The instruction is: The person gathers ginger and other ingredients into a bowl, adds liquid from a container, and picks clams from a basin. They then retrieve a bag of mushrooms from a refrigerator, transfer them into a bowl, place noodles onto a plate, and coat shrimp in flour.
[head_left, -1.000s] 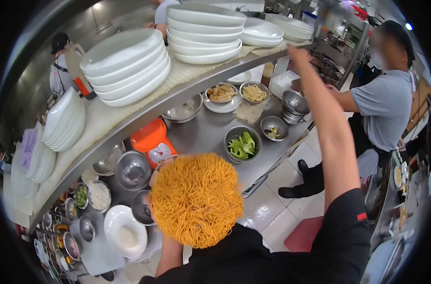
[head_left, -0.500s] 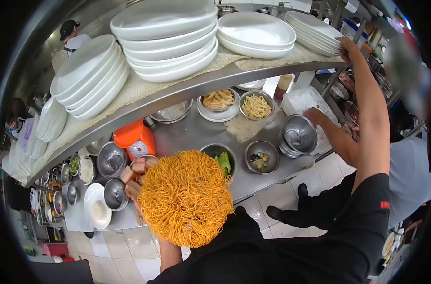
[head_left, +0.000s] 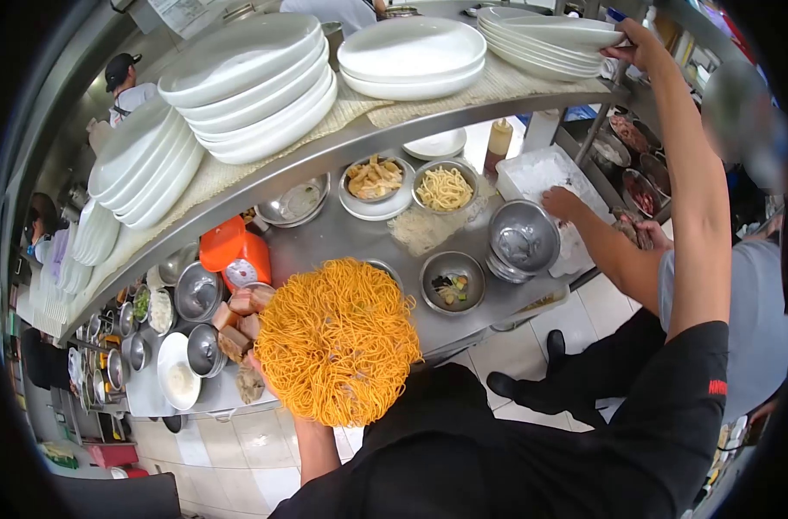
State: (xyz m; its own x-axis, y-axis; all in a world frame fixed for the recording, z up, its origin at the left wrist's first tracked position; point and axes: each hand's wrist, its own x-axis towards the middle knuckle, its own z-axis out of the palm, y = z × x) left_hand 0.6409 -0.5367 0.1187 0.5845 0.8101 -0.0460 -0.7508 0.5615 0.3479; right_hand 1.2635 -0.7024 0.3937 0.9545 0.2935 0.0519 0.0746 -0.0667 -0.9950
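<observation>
My left hand supports a wide mound of yellow noodles from its left side and below. Most of that hand is hidden, and whatever lies under the noodles cannot be seen. Up on the shelf, my right hand grips the rim of a white plate. This plate is on top of the right-hand stack of plates, and its near side is tilted off the ones below. Beside the noodles lie chunks of pork.
A metal shelf carries several stacks of white plates. On the counter below are an orange scale, a bowl of thick noodles, a bowl with vegetables and stacked steel bowls. At right, a co-worker's hand reaches into a white tub.
My right hand has raised the edge of the top plate from its stack. The view has shifted, and the noodles remain on my left hand. The co-worker's hand has moved over the tub.
</observation>
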